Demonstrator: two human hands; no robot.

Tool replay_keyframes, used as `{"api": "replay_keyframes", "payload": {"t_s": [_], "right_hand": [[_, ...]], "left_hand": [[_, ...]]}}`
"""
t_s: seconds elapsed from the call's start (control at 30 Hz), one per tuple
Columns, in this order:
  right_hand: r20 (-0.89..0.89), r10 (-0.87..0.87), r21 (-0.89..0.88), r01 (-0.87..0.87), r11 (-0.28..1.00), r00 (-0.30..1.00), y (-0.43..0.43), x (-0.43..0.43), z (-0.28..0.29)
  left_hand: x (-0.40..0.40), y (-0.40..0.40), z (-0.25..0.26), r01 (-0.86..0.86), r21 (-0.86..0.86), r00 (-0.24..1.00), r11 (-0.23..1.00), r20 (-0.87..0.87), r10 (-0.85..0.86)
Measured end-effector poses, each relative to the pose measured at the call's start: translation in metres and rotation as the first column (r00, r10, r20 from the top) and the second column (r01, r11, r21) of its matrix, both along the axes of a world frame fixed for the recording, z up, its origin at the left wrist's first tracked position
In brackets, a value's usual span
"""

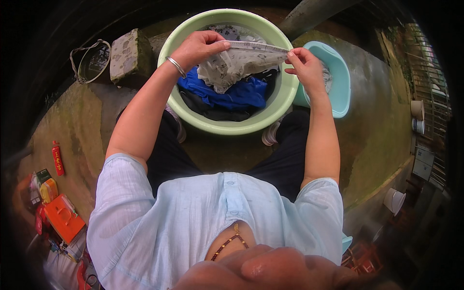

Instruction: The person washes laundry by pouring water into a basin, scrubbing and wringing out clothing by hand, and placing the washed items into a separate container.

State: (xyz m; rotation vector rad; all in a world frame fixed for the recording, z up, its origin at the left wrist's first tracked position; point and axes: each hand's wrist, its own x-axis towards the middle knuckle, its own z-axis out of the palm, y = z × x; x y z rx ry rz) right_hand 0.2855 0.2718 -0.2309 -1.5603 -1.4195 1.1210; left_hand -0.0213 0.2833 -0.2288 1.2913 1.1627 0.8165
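Note:
A wet, pale patterned garment (235,65) is stretched by its edge between my two hands. My left hand (199,49) pinches one end of that band between thumb and fingers; my right hand (305,69) pinches the other end. Beneath it stands a large light-green plastic basin (232,128), its near rim between my feet. Blue cloth (232,92) and black cloth (214,110) lie heaped in the basin, and the garment hangs down over the blue cloth. At the far side, dark patterned cloth (230,32) sits in water.
Right of the basin is a turquoise plastic tub (342,87) with pale cloth inside. To the left are a stone block (128,56) and a bucket of water (95,61). A red bottle (57,157) and an orange box (64,217) lie on the left; a white bucket (394,201) is at right.

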Motion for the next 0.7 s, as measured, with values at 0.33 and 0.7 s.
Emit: {"api": "replay_keyframes", "payload": {"t_s": [0.33,0.7], "right_hand": [[-0.323,0.645,-0.107,-0.704,0.702,0.692,-0.034,-0.019,0.033],[-0.555,0.724,0.098,-0.832,0.545,0.409,-0.064,-0.008,0.068]], "left_hand": [[0.018,-0.034,-0.035,0.799,-0.209,0.217,0.564,-0.774,-0.595],[0.015,-0.047,-0.106,0.825,-0.362,0.059,0.434,-0.709,-0.703]]}}
